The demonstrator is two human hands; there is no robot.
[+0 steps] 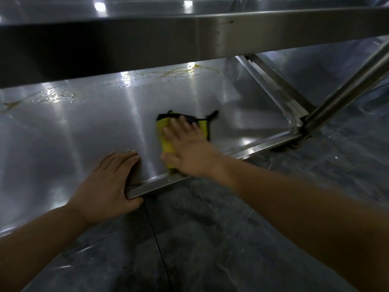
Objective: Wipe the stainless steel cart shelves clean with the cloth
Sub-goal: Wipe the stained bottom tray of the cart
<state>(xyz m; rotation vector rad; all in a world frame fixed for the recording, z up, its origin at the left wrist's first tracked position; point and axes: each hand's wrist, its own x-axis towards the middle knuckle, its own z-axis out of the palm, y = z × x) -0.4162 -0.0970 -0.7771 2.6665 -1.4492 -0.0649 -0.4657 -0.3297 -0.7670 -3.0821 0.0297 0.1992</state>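
A yellow cloth with black edging (166,142) lies flat on the lower stainless steel shelf (84,127) near its front edge. My right hand (187,148) presses down on the cloth with spread, straight fingers and covers most of it. My left hand (111,178) grips the shelf's front rim, fingers lying on the shelf top and thumb hooked under the edge. Yellowish streaks and droplets (181,73) mark the far side of the shelf, and more smears (52,95) sit at the far left.
The upper shelf's thick steel rim (189,39) crosses the top of the view and overhangs the lower one. A steel cart leg (345,89) rises at the right corner. Dark marbled floor tiles (210,239) lie below the shelf's front edge.
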